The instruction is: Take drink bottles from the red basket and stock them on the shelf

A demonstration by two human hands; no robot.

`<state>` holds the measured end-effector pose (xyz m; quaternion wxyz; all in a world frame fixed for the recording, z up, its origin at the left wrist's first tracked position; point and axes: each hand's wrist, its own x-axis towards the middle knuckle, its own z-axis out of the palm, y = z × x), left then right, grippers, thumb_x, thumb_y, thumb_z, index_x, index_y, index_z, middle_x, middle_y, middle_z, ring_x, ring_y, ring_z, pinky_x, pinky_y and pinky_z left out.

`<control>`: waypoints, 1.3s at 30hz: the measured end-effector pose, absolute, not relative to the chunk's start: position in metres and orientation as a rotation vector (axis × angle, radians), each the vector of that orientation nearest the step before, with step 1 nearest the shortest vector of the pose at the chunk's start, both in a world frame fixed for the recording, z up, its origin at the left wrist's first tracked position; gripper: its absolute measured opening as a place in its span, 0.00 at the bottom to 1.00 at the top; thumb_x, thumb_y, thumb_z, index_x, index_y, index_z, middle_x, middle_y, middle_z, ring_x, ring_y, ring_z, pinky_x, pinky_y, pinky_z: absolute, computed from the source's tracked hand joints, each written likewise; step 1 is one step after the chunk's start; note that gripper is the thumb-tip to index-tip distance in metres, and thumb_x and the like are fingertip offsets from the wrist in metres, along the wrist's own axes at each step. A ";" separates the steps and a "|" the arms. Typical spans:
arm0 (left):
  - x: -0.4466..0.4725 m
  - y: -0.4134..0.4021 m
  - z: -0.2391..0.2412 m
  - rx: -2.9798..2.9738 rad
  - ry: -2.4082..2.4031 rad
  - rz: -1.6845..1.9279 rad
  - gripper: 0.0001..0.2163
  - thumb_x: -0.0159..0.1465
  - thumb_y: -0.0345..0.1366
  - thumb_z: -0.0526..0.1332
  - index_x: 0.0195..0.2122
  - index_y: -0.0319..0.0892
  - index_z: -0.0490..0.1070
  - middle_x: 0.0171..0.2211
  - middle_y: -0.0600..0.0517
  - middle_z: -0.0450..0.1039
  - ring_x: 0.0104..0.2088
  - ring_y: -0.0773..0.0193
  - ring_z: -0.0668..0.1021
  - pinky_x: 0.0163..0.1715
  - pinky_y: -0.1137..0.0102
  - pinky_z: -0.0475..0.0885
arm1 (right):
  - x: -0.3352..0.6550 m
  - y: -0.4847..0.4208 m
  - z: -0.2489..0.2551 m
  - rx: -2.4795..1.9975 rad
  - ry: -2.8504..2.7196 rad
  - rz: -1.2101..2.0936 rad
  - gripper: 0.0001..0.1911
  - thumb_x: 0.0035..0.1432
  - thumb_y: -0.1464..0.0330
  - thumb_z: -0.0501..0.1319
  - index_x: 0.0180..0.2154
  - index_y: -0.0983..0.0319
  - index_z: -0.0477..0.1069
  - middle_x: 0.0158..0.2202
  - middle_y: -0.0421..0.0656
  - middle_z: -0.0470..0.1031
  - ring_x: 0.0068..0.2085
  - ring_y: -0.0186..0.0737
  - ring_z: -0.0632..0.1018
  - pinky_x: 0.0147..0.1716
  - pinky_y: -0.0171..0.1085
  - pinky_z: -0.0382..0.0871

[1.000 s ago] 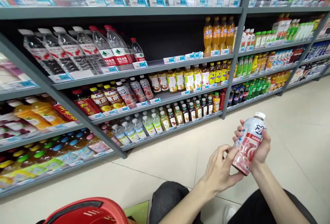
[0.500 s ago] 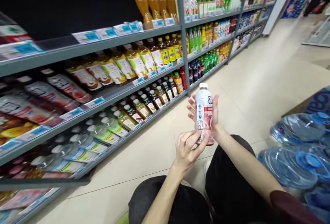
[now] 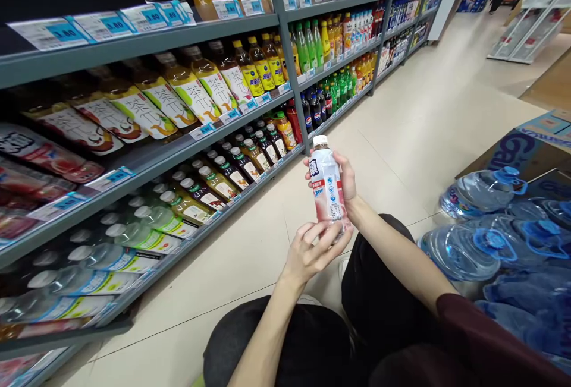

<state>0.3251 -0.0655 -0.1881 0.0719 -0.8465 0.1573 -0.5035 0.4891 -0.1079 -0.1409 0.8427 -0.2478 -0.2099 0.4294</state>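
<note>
A small white and pink drink bottle with a white cap stands upright in front of me, above my knees. My right hand wraps its back and side. My left hand cups its base from below, fingertips on the lower label. I am crouched in a shop aisle, dark trousers at the bottom of the view.
Grey shelving full of bottled teas and drinks runs along the left and recedes down the aisle. Several large blue water jugs lie on the floor at my right, beside cardboard boxes. Pale tiled floor stretches ahead.
My view has swung right along the aisle, and the red basket has left the frame. The bottle went from tilted to upright and has turned in my hands.
</note>
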 end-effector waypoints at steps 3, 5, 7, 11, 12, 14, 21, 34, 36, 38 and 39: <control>0.324 -0.064 -0.191 -2.558 0.433 -1.626 0.17 0.62 0.24 0.70 0.49 0.50 0.79 0.44 0.48 0.79 0.50 0.58 0.79 0.47 0.65 0.75 | 0.492 -0.106 -0.143 -0.473 -0.337 0.900 0.21 0.59 0.52 0.63 0.45 0.62 0.72 0.39 0.44 0.82 0.29 0.37 0.79 0.25 0.32 0.75; 0.323 -0.063 -0.192 -2.533 0.422 -1.708 0.19 0.59 0.20 0.69 0.47 0.50 0.78 0.44 0.49 0.77 0.50 0.60 0.78 0.47 0.66 0.75 | 0.493 -0.105 -0.144 -0.420 -0.278 0.927 0.20 0.61 0.52 0.62 0.44 0.61 0.71 0.37 0.42 0.81 0.29 0.36 0.79 0.25 0.32 0.75; 0.322 -0.063 -0.193 -2.529 0.404 -1.762 0.23 0.58 0.17 0.68 0.48 0.52 0.77 0.44 0.51 0.76 0.48 0.62 0.77 0.47 0.66 0.75 | 0.493 -0.105 -0.144 -0.384 -0.256 0.948 0.20 0.63 0.51 0.61 0.44 0.61 0.71 0.37 0.41 0.80 0.30 0.35 0.79 0.27 0.32 0.75; 0.323 -0.064 -0.195 -2.529 0.413 -1.755 0.25 0.56 0.16 0.67 0.47 0.54 0.76 0.44 0.52 0.75 0.45 0.64 0.77 0.45 0.67 0.75 | 0.492 -0.108 -0.141 -0.402 -0.296 0.930 0.23 0.64 0.47 0.61 0.45 0.60 0.70 0.37 0.41 0.80 0.30 0.35 0.78 0.28 0.32 0.74; 0.323 -0.064 -0.195 -2.519 0.417 -1.746 0.24 0.56 0.16 0.67 0.46 0.54 0.76 0.43 0.53 0.74 0.44 0.65 0.77 0.44 0.68 0.75 | 0.491 -0.108 -0.140 -0.404 -0.300 0.929 0.23 0.63 0.47 0.61 0.45 0.60 0.70 0.37 0.41 0.80 0.30 0.35 0.78 0.28 0.32 0.74; 0.324 -0.064 -0.194 -2.498 0.426 -1.735 0.22 0.55 0.16 0.68 0.43 0.52 0.76 0.43 0.52 0.74 0.43 0.65 0.76 0.42 0.69 0.75 | 0.491 -0.108 -0.139 -0.397 -0.288 0.938 0.23 0.64 0.47 0.61 0.45 0.59 0.71 0.37 0.41 0.80 0.30 0.35 0.78 0.27 0.32 0.74; 0.325 -0.066 -0.186 -2.465 0.454 -1.740 0.17 0.57 0.18 0.68 0.39 0.48 0.75 0.40 0.51 0.72 0.41 0.65 0.75 0.39 0.69 0.76 | 0.494 -0.107 -0.141 -0.387 -0.311 0.954 0.22 0.61 0.50 0.64 0.46 0.60 0.71 0.38 0.40 0.80 0.30 0.35 0.78 0.26 0.33 0.76; 0.324 -0.065 -0.195 -2.708 0.021 -1.934 0.28 0.55 0.30 0.76 0.55 0.47 0.69 0.49 0.44 0.75 0.50 0.53 0.79 0.45 0.60 0.78 | 0.490 -0.104 -0.145 -0.472 -0.405 0.969 0.33 0.57 0.40 0.62 0.50 0.59 0.71 0.48 0.50 0.81 0.46 0.54 0.82 0.40 0.51 0.82; 0.324 -0.069 -0.193 -2.760 -0.176 -2.141 0.34 0.49 0.36 0.79 0.54 0.45 0.66 0.46 0.46 0.72 0.45 0.55 0.79 0.41 0.62 0.78 | 0.491 -0.106 -0.144 -0.451 -0.434 1.021 0.33 0.59 0.40 0.61 0.53 0.57 0.69 0.52 0.49 0.80 0.47 0.54 0.82 0.42 0.54 0.82; 0.324 -0.074 -0.192 -2.896 -0.394 -2.278 0.32 0.47 0.40 0.78 0.49 0.45 0.64 0.41 0.50 0.70 0.39 0.58 0.79 0.34 0.67 0.76 | 0.491 -0.109 -0.142 -0.416 -0.460 1.041 0.31 0.62 0.41 0.58 0.56 0.54 0.66 0.54 0.48 0.79 0.48 0.51 0.82 0.44 0.55 0.81; 0.324 -0.078 -0.192 -3.029 -0.504 -2.311 0.30 0.49 0.41 0.77 0.47 0.45 0.63 0.39 0.51 0.69 0.36 0.61 0.78 0.31 0.69 0.74 | 0.491 -0.110 -0.142 -0.398 -0.473 1.042 0.30 0.63 0.41 0.57 0.57 0.54 0.65 0.55 0.47 0.79 0.47 0.50 0.82 0.44 0.55 0.81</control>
